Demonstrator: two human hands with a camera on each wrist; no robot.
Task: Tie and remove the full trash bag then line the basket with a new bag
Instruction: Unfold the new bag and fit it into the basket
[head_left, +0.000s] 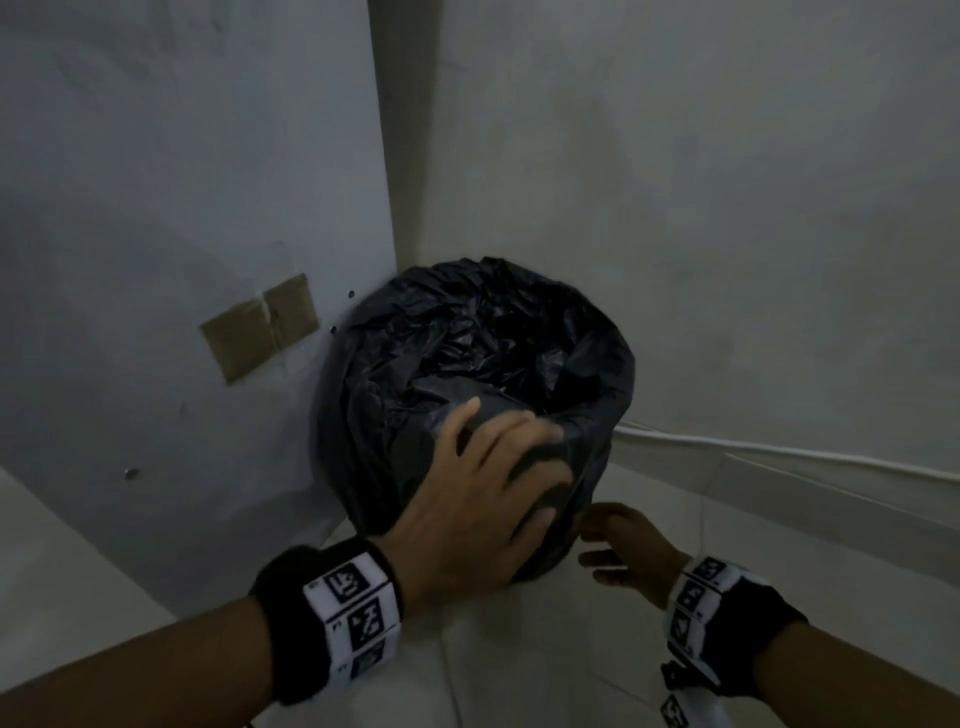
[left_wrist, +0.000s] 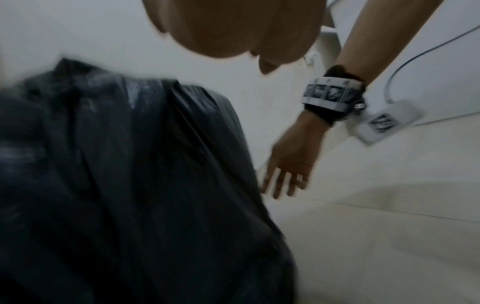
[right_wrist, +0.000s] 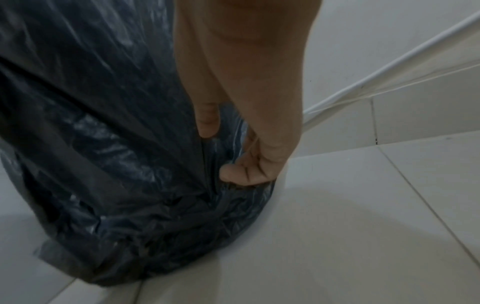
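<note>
Pale tile is seen underfoot, the floor (head_left: 519, 675) running into a corner where a grey-white wall (head_left: 182, 156) on the left meets a lighter wall on the right. On the left wall a patch of brown tape (head_left: 260, 327) is stuck, and along the foot of the right wall a thin white cable (head_left: 779, 449) is laid. In the corner the basket is stood on the tiles, though none of its own surface can be made out (it is wholly wrapped). It is lined by the black trash bag (head_left: 467, 332), whose plastic is folded over the rim and draped down the outside to the floor; the mouth is left open and untied, and only crumpled black plastic can be seen inside. Over the near rim the left hand (head_left: 483, 493) is laid, fingers spread apart and only lightly bent, pressed flat on the plastic with nothing pinched. Lower and to the right, beside the bag's base, the right hand (head_left: 623, 551) is held; in the right wrist view its fingertips (right_wrist: 207, 123) are set against the draped plastic and partly curled into its folds, but whether a fold is truly gripped cannot be told. Marker-printed bands are worn on both wrists.
</note>
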